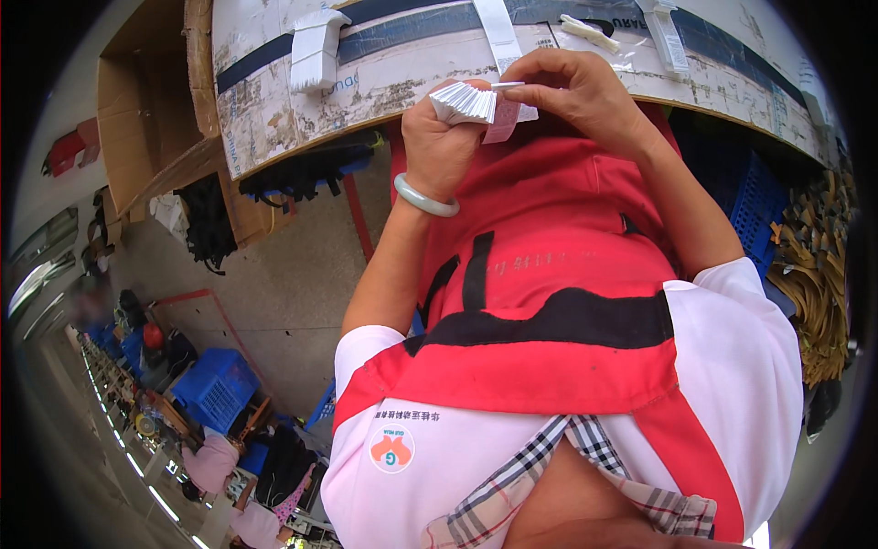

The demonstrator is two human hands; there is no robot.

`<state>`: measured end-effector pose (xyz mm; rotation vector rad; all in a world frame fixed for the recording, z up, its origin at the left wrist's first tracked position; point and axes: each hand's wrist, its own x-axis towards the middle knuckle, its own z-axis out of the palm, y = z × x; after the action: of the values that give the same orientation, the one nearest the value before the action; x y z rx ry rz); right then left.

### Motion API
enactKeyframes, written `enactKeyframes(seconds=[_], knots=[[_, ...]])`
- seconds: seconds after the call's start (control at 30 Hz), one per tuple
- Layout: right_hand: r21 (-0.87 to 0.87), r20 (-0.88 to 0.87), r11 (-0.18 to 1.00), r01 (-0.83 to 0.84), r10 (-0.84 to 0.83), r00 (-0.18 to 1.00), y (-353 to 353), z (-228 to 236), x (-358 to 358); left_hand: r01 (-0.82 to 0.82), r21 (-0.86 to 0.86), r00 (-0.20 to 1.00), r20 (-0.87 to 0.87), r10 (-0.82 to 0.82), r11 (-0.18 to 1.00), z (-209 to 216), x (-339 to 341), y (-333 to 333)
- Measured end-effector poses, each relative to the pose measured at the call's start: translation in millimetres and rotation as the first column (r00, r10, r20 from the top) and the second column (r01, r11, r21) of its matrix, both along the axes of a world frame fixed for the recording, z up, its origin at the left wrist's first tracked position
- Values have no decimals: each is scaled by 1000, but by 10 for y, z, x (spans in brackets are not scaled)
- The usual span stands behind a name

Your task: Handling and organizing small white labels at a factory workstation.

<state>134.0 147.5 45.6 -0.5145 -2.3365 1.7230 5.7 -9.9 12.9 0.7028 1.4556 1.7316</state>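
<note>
While the left hand (pixel 441 128) closes its grip around a thick stack of small white paper tags (pixel 465 102), fanned at their top edges, the right hand (pixel 574 93) pinches a single white tag (pixel 508 85) between thumb and forefinger at the top of that stack. A pinkish slip (pixel 502 120) hangs down just below the stack, between the two hands. Both hands are raised in front of the edge of a worn, scuffed board that serves as the counter (pixel 384 82), close to the person's red apron (pixel 549 265). A pale green bangle (pixel 425 199) sits on the left wrist. On the counter lie a bundle of white tags (pixel 314 48) to the left, a long white label strip (pixel 498 27) and another strip (pixel 668 37) further right. An open cardboard box (pixel 146 119) stands beside the counter at the left.
</note>
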Motion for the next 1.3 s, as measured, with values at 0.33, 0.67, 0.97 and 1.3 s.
enactKeyframes(seconds=[0.33,0.67,0.97,1.3], knots=[[-155,41,988,-26,32,999,2,-43,34,-3,-11,995,-97,1,1000,-65,12,-37],[-442,51,889,-119,157,986,-1,164,12,202,-59,900,405,-161,978,-55,-40,-18],[-321,13,939,-125,136,991,-117,84,35,375,43,798,494,-346,926,-191,-66,-29],[-492,33,868,60,-51,998,-194,-108,-29,293,86,764,578,-287,952,-148,50,38]])
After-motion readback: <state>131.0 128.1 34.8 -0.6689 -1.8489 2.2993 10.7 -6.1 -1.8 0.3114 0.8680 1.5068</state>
